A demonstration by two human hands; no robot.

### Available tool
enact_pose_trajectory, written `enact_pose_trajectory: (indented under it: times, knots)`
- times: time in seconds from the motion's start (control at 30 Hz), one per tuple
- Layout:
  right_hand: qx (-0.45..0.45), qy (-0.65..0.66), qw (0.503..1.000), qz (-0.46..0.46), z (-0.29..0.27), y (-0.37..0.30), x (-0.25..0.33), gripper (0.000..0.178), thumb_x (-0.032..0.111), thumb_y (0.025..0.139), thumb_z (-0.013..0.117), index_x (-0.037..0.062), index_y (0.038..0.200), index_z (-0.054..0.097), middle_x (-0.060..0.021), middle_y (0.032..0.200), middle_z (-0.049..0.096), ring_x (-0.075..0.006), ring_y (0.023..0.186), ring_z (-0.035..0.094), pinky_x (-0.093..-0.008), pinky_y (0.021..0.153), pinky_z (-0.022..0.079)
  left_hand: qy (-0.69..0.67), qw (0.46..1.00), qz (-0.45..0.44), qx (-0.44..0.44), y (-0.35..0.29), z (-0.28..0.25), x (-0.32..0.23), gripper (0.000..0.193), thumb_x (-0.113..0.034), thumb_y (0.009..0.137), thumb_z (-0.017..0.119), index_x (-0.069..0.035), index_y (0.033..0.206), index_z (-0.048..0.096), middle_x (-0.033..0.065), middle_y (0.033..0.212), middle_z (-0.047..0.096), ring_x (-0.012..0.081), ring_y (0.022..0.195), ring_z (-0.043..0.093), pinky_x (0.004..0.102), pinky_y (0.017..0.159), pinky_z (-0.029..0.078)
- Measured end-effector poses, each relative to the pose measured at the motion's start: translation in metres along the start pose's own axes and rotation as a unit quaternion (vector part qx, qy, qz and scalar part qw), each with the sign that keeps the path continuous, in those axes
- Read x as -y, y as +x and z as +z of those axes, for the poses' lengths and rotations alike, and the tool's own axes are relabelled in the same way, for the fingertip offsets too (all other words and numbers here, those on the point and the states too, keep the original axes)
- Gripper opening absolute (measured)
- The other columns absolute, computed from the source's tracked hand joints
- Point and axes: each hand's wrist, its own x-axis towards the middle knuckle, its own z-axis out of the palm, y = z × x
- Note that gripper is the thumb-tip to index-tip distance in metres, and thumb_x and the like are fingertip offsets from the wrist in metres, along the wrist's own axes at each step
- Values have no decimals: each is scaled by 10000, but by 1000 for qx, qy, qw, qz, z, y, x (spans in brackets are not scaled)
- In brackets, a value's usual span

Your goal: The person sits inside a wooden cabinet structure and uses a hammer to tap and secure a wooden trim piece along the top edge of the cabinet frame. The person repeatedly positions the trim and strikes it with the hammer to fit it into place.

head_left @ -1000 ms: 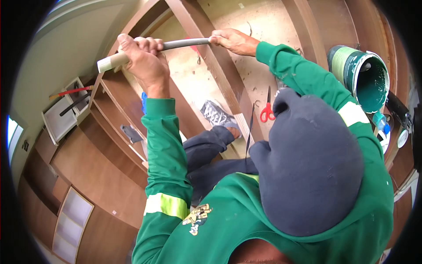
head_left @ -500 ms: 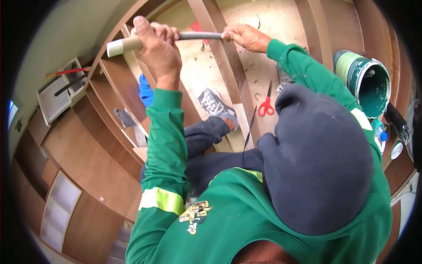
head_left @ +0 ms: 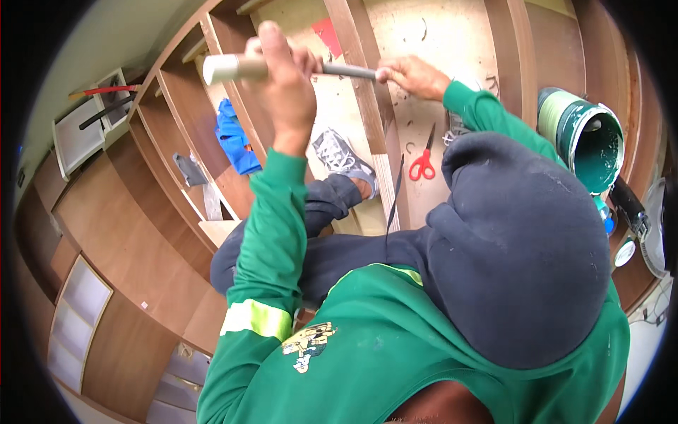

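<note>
A grey rod (head_left: 347,71) with a thick, pale cylindrical end (head_left: 234,68) is stretched crosswise between my hands; its exact kind is unclear. My left hand (head_left: 289,88) is closed around the thick part, thumb pointing up, slightly blurred. The thin far end is pinched by the fingers of my right hand (head_left: 418,76), which hide its tip. Below the rod is a wooden frame with dividers (head_left: 360,56). Red-handled scissors (head_left: 422,167) lie on the pale panel below my right hand, beside a divider.
My shoe (head_left: 341,154) rests between dividers. A blue cloth (head_left: 236,138) lies in a compartment at left. On the right, a green-smeared bucket (head_left: 554,120) lies tipped, its mouth facing me. A white tray (head_left: 78,147) stands at far left. Small dark scraps dot the panel.
Both hands and the rod have shifted to the right, and my right hand sits a little lower. Less of the grey rod shows between the hands. The view has shifted slightly.
</note>
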Motion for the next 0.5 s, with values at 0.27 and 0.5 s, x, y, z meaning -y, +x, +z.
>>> enact_pose_trajectory:
  times: [0.27,0.5]
  knots:
    - [177,-10,983,34,50,-74,-10,281,377,1027,546,133,1016,685,-161,919,682,-329,913,671,-402,876,511,-4,998,-53,30,-121,-32,32,330,-323,1093,450,-108,862,354,-8,576,323,110,452,324,321,474,402]
    - [-52,-14,994,-92,13,-20,-13,258,264,1052,479,100,1034,678,-134,907,696,-284,877,671,-405,824,521,-42,999,-8,-6,-18,-7,5,331,-303,1095,464,-111,849,354,-18,586,331,109,478,344,327,501,414]
